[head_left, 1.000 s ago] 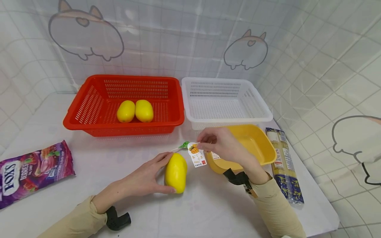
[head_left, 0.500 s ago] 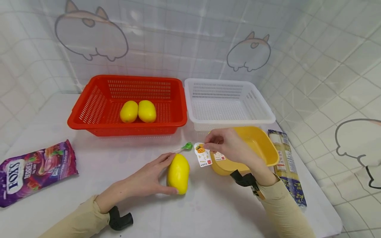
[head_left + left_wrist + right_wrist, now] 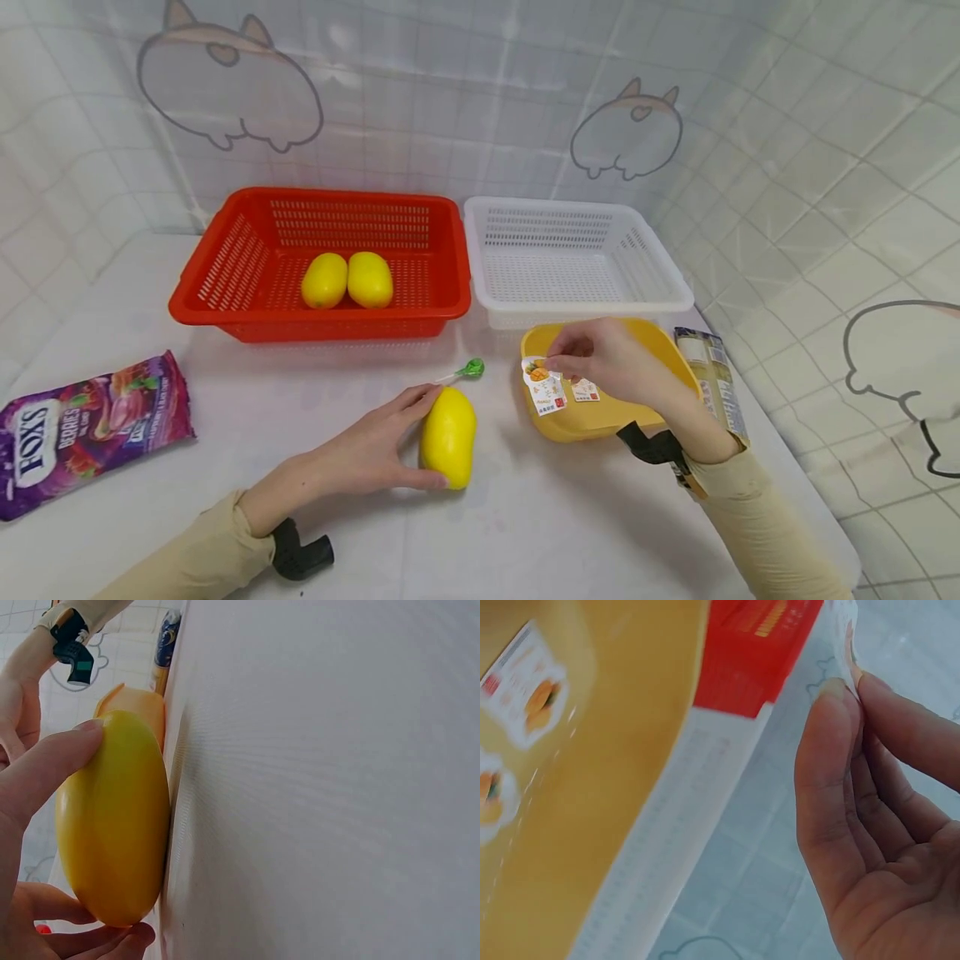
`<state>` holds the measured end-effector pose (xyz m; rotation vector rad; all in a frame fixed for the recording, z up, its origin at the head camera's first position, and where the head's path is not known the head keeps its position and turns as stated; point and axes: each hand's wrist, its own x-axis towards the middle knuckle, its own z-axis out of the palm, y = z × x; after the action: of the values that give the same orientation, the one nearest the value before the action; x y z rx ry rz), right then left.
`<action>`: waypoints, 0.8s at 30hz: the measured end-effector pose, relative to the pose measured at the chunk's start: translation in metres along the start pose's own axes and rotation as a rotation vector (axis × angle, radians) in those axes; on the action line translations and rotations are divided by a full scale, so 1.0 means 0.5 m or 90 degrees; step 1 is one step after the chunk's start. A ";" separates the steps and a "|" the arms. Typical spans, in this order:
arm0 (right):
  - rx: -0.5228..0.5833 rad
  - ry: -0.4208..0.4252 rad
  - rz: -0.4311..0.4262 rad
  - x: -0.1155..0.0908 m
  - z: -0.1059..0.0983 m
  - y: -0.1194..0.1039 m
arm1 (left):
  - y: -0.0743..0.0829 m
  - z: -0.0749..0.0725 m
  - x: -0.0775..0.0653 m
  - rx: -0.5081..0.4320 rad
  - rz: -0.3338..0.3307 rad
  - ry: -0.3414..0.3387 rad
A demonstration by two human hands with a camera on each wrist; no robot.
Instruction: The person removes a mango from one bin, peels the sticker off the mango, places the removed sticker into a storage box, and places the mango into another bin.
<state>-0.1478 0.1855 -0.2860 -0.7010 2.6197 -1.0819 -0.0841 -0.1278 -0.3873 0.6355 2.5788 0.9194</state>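
My left hand (image 3: 365, 448) holds a smooth yellow mango (image 3: 448, 437) on the table, thumb at its near end and fingertips at its far end. In the left wrist view, the thumb lies across the top of the mango (image 3: 112, 825). My right hand (image 3: 611, 360) pinches a white label (image 3: 546, 393) printed with mangoes between thumb and finger, over the left side of the yellow tub (image 3: 645, 408). More labels lie in the tub; the right wrist view shows one label (image 3: 531, 690) against its wall. There the pinched label (image 3: 846, 637) appears nearly edge-on.
Two yellow mangoes (image 3: 347, 281) lie in the red basket (image 3: 322, 319) at the back. Beside it stands a white basket (image 3: 592, 305). A green lollipop (image 3: 472, 368) lies mid-table. A purple Fox's bag (image 3: 97, 425) is at left, a pasta packet (image 3: 712, 379) at right.
My right hand has carried the label rightward, from near the lollipop to over the yellow tub's left side. My left hand stays on the mango.
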 end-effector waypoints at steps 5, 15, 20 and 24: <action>-0.053 0.002 0.025 0.001 -0.024 0.020 | -0.001 0.001 -0.001 0.001 0.001 0.002; -0.061 -0.013 0.045 0.013 -0.055 0.059 | 0.000 -0.001 -0.001 0.003 -0.008 0.001; -0.086 -0.029 0.061 0.018 -0.064 0.073 | 0.001 -0.001 -0.002 -0.001 -0.013 -0.005; -0.108 -0.033 0.065 0.018 -0.066 0.084 | 0.001 0.000 -0.002 -0.003 -0.014 -0.005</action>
<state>-0.1822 0.2266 -0.2926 -0.6114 2.6925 -0.8108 -0.0831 -0.1281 -0.3869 0.6072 2.5713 0.9130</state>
